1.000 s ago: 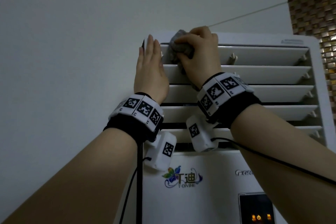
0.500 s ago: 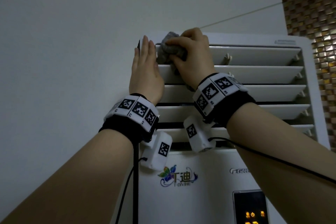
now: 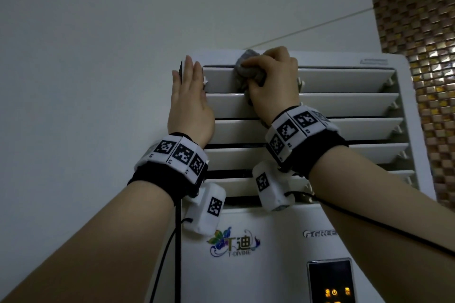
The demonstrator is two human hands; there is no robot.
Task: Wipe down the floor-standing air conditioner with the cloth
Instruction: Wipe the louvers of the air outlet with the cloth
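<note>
The white floor-standing air conditioner (image 3: pixel 275 226) fills the right half of the view, its horizontal louvres open at the top. My right hand (image 3: pixel 270 86) grips a bunched grey cloth (image 3: pixel 246 69) and holds it against the top louvre near the upper edge of the unit. My left hand (image 3: pixel 189 103) lies flat with straight fingers on the unit's upper left corner, beside the louvres. Both wrists wear black bands with white marker blocks and trailing black cables.
A dark control panel (image 3: pixel 331 280) with orange lit icons sits low on the unit's front. A plain white wall (image 3: pixel 86 69) is on the left. A gold-brown mosaic tile wall (image 3: pixel 418 19) stands to the right of the unit.
My right hand and the cloth have slid to the right along the top louvre, away from the left hand. The left hand keeps its place on the corner.
</note>
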